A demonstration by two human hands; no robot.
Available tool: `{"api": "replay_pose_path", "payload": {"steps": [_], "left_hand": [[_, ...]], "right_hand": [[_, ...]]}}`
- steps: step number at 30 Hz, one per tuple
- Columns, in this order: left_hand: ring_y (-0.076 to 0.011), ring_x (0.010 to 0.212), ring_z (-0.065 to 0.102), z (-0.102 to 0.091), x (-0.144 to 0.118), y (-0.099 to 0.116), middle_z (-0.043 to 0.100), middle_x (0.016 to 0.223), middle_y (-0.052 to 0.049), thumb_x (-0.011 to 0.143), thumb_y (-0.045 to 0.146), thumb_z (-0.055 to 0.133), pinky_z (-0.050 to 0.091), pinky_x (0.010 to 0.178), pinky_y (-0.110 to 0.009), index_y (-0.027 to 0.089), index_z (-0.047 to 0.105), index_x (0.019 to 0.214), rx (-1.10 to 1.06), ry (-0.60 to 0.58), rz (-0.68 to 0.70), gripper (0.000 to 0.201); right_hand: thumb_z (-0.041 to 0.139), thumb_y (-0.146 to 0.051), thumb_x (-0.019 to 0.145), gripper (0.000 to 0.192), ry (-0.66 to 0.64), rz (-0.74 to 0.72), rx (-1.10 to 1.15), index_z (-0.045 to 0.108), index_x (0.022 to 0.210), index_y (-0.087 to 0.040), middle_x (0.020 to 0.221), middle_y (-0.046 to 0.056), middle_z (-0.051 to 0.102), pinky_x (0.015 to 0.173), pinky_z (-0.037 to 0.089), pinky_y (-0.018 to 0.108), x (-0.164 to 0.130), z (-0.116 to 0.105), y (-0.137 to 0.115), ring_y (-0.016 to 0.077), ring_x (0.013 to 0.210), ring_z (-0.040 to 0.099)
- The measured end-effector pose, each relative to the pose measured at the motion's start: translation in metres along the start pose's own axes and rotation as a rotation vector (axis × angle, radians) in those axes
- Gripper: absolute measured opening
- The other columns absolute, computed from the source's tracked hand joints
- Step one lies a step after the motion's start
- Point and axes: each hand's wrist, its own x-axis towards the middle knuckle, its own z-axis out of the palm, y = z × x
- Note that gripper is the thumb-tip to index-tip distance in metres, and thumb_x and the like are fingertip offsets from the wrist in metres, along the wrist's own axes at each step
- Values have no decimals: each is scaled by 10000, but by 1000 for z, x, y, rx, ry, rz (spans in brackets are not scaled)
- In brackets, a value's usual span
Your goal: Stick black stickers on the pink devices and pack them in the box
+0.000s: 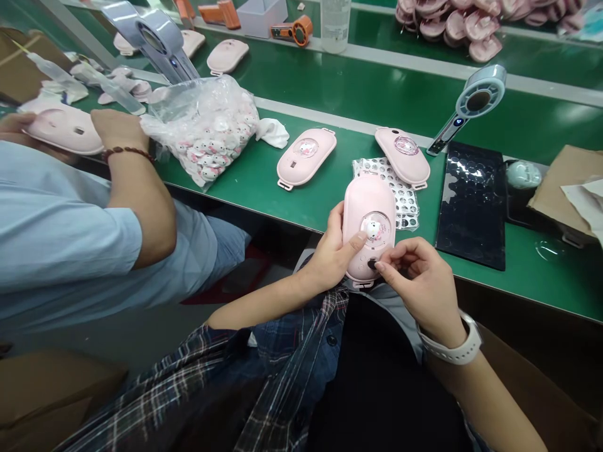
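A pink oval plastic casing [370, 201] with a round window and a white cat figure stands tilted at the bench's front edge. My left hand [335, 251] is closed around its left side, the thumb lying by the window. At the casing's lower end, the thumb and forefinger of my right hand [419, 276] pinch a small dark disc [372, 263] against the surface. Just behind, a sheet of round dark stickers [407, 204] lies partly under another pink casing [404, 157]. One more casing [306, 158] rests to the left.
A co-worker's arm [141, 207] reaches in at left, by a plastic bag of cat figures [207, 138]. Right of me lie a black tray [471, 207] and cardboard [565, 182]. A handheld fan [471, 107] stands behind the tray. Pink parts [452, 25] are heaped at the back.
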Motion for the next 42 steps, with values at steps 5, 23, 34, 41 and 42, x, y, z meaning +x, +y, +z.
{"api": "replay_pose_path", "payload": {"steps": [5,23,34,41,42], "left_hand": [[-336,1479,414,0,-2,2,422,1599,-147,939,523,675,311,1248,-482,229,321,1498,1,-2,3,725],[-334,1487,402,7,-8,6,377,1635,-145,975,456,613,292,1268,-482,226,249,1571,93,-38,63,735],[-329,1439,478,6,-10,3,489,1569,-143,945,473,676,368,1228,-473,195,362,1535,-17,-93,24,724],[-345,1439,474,17,-9,6,521,1572,-119,963,508,644,356,1227,-478,231,494,1516,181,-425,63,636],[-345,1422,486,19,-6,5,543,1551,-117,971,518,625,364,1216,-485,242,521,1504,228,-479,79,610]], "right_hand": [[798,-292,827,210,-7,9,2,598,851,-233,805,23,700,602,537,294,0,1,0,172,701,666],[639,-213,906,82,50,-198,-393,565,890,-245,804,8,676,646,533,303,-13,9,2,169,673,651],[868,-587,720,853,99,-4,-214,433,1364,-237,1139,107,642,816,565,442,-9,-16,31,280,969,650],[885,-534,759,691,-58,192,358,528,1285,-261,1242,114,734,977,605,451,-28,-37,44,301,1155,711],[899,-515,747,688,-36,199,378,545,1276,-254,1236,112,741,980,605,448,-33,-42,48,300,1155,713]]}}
